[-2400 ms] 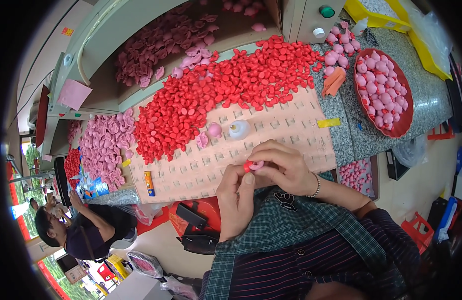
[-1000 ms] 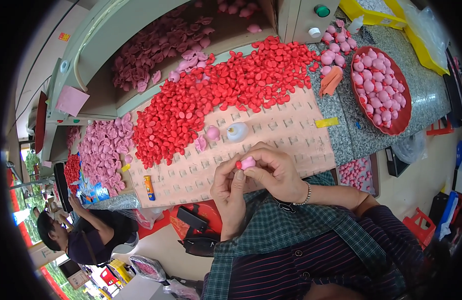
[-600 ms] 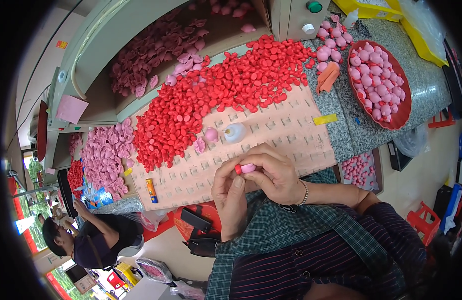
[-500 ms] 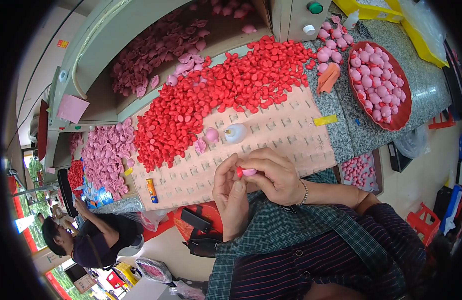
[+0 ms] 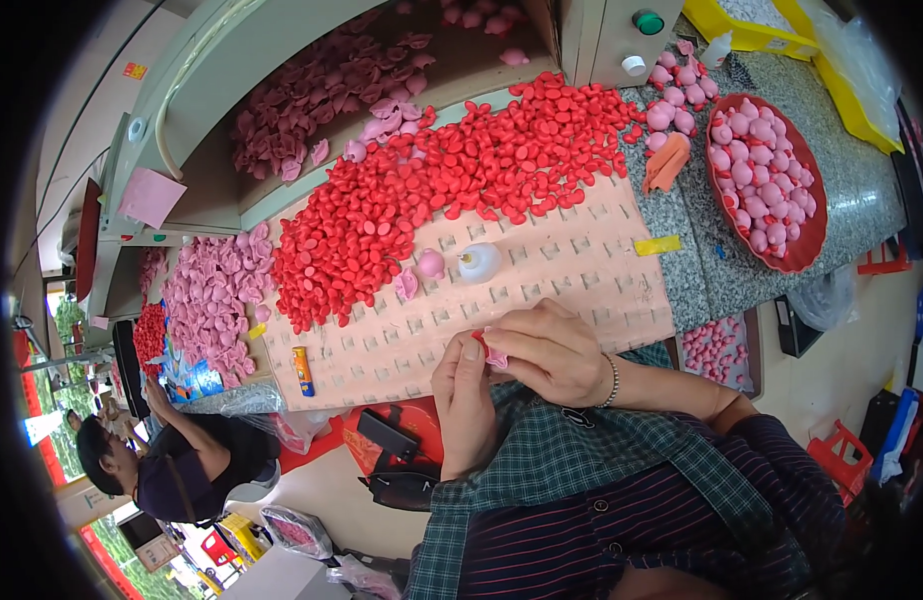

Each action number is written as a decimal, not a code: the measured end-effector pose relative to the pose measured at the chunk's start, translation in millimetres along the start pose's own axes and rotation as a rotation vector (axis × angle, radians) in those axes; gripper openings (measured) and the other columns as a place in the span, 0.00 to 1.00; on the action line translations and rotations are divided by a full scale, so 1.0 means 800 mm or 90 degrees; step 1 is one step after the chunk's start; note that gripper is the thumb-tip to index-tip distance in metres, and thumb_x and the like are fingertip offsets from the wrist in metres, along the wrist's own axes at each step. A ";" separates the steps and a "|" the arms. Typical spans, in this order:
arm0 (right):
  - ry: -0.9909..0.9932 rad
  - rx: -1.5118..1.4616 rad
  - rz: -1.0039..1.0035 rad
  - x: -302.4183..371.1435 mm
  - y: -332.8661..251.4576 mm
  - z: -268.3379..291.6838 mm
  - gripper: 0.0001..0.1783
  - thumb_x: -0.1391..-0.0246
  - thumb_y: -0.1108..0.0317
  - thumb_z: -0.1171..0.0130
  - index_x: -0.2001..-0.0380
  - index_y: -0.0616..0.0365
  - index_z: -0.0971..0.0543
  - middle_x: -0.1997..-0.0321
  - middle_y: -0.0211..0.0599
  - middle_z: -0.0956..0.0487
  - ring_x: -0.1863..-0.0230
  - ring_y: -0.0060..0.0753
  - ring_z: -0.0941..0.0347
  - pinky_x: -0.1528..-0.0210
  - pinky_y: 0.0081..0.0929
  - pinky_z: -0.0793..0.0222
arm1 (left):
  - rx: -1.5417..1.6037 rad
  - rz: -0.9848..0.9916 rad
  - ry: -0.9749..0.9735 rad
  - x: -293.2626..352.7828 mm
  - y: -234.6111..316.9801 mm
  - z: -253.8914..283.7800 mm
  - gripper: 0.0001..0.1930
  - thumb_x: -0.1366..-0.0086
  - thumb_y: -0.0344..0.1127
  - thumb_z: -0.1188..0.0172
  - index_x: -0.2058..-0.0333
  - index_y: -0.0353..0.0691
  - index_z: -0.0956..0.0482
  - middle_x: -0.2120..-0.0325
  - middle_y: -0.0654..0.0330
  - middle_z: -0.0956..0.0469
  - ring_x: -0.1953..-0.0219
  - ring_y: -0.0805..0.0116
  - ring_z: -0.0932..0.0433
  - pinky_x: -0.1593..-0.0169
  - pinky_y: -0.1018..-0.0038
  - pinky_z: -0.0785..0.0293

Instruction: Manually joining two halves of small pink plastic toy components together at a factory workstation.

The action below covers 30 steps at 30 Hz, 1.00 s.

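Over the near edge of the mat, my left hand [image 5: 464, 405] and my right hand [image 5: 560, 358] meet with their fingertips pinched. Between them are a small red rubbery piece [image 5: 481, 337] and a pink moulded piece [image 5: 497, 358] with a ragged rim, partly covered by my fingers. The red piece sits nearer my left thumb and index finger. My right fingers grip the pink one. Beyond my hands stand a small white squeeze bottle [image 5: 482, 263] with a narrow tip, a pink ball [image 5: 431, 263] and a pink hollow shell [image 5: 407, 284].
A heap of red pieces [image 5: 382, 210] covers the far mat. Pink shells [image 5: 217, 300] pile up at left, with a yellow-blue tube [image 5: 303, 371] nearer. At right are an orange cloth [image 5: 666, 162] and a red bowl [image 5: 724, 205] of pink balls. Another person [image 5: 182, 455] sits at left.
The pink piece has turned between my fingers, so its ragged rim now shows. My left fingers have drawn in closer around the red piece. The whole view has shifted slightly.
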State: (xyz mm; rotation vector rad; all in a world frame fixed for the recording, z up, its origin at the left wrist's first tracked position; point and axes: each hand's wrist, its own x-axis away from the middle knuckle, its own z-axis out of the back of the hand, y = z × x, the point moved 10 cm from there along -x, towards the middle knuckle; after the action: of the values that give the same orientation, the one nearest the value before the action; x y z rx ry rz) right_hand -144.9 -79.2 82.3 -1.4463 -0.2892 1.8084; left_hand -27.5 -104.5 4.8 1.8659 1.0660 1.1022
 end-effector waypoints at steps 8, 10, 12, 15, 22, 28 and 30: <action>0.012 -0.145 -0.152 0.002 0.029 -0.003 0.24 0.61 0.74 0.28 0.56 0.64 0.20 0.54 0.47 0.20 0.54 0.46 0.21 0.54 0.34 0.25 | 0.022 -0.070 0.055 0.000 0.006 0.011 0.13 0.24 0.37 0.52 0.55 0.32 0.24 0.62 0.63 0.23 0.60 0.79 0.29 0.55 0.82 0.33; 0.006 -0.171 -0.167 0.002 0.033 -0.006 0.24 0.61 0.75 0.28 0.56 0.64 0.20 0.53 0.47 0.20 0.53 0.46 0.21 0.53 0.34 0.24 | 0.028 -0.068 0.057 0.000 0.005 0.010 0.14 0.24 0.37 0.51 0.54 0.32 0.24 0.61 0.62 0.23 0.59 0.79 0.28 0.54 0.81 0.33; -0.001 -0.198 -0.181 0.002 0.037 -0.008 0.25 0.61 0.75 0.28 0.56 0.64 0.20 0.53 0.47 0.20 0.53 0.45 0.21 0.52 0.34 0.24 | 0.033 -0.068 0.059 0.000 0.004 0.010 0.14 0.25 0.37 0.51 0.54 0.31 0.24 0.60 0.62 0.23 0.59 0.78 0.28 0.53 0.80 0.32; -0.003 -0.234 -0.184 0.001 0.039 -0.009 0.25 0.61 0.76 0.27 0.55 0.64 0.20 0.52 0.47 0.20 0.52 0.44 0.22 0.51 0.34 0.24 | 0.078 -0.067 0.066 0.000 0.000 0.012 0.14 0.25 0.37 0.50 0.53 0.31 0.24 0.59 0.60 0.22 0.57 0.76 0.26 0.51 0.79 0.31; -0.024 -0.270 -0.183 0.001 0.042 -0.017 0.26 0.59 0.76 0.28 0.52 0.63 0.20 0.50 0.46 0.20 0.51 0.43 0.23 0.49 0.34 0.26 | 0.128 -0.047 0.058 -0.003 -0.006 0.017 0.15 0.25 0.39 0.49 0.52 0.32 0.24 0.58 0.60 0.22 0.55 0.75 0.26 0.49 0.77 0.31; -0.034 -0.260 -0.187 0.004 0.045 -0.018 0.28 0.61 0.75 0.26 0.52 0.64 0.20 0.49 0.49 0.20 0.49 0.44 0.24 0.47 0.36 0.28 | 0.170 -0.033 0.046 -0.006 -0.012 0.011 0.14 0.26 0.39 0.48 0.54 0.33 0.24 0.59 0.61 0.22 0.56 0.76 0.26 0.50 0.77 0.31; -0.033 -0.265 -0.195 0.004 0.045 -0.018 0.28 0.60 0.75 0.26 0.51 0.64 0.20 0.49 0.49 0.20 0.49 0.44 0.24 0.47 0.36 0.29 | 0.183 -0.034 0.036 -0.006 -0.013 0.009 0.14 0.26 0.39 0.48 0.54 0.33 0.24 0.60 0.61 0.22 0.57 0.76 0.26 0.50 0.78 0.31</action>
State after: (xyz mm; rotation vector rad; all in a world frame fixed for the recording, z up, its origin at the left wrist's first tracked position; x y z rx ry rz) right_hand -147.8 -105.0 52.9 -1.5319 -0.9077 1.5927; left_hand -25.7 -106.0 -8.2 2.0225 1.3584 1.0184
